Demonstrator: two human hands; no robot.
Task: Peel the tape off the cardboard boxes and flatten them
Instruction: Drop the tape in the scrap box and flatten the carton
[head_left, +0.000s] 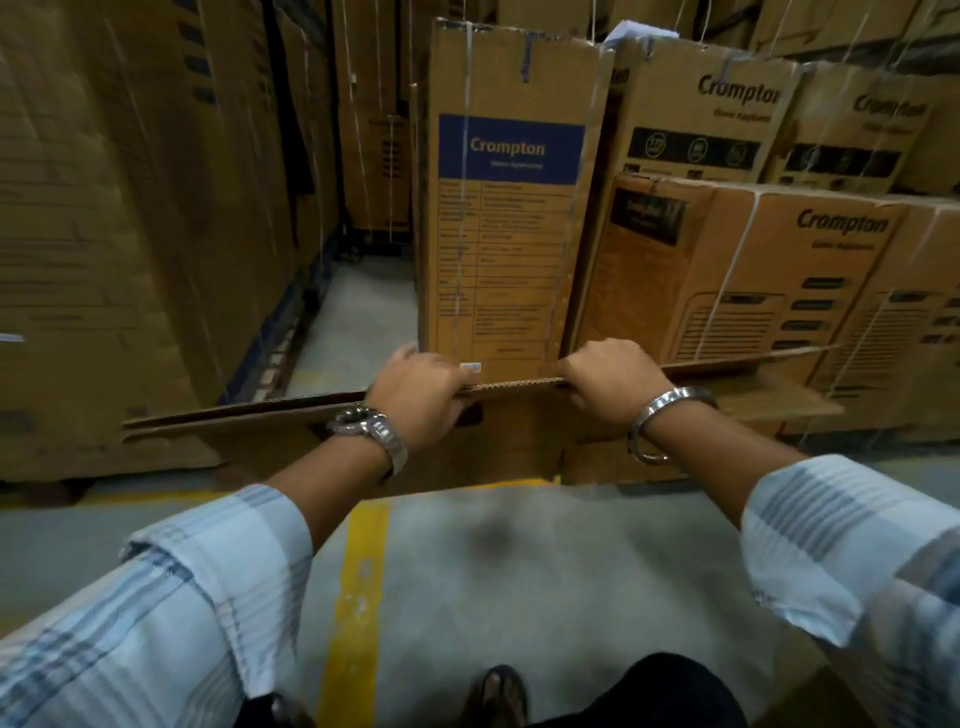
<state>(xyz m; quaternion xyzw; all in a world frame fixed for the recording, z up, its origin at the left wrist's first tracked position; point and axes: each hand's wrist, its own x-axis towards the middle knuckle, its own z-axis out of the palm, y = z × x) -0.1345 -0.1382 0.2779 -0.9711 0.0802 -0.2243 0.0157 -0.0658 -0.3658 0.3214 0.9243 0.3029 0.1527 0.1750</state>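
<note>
A flattened brown cardboard box (270, 439) stands on edge in front of me, its top edge running from left to right across the middle of the head view. My left hand (415, 400) grips that top edge, fingers curled over the far side. My right hand (608, 376) grips the same edge a little to the right. A watch sits on my left wrist and a steel bangle on my right. No tape shows on the visible part of this box.
Tall stacks of brown boxes (130, 234) wall the left side. An upright Crompton carton (511, 208) and more strapped cartons (769, 275) stand behind and right. A narrow aisle (363, 312) runs between them. A yellow floor line (358, 597) crosses the grey concrete by my foot (498, 696).
</note>
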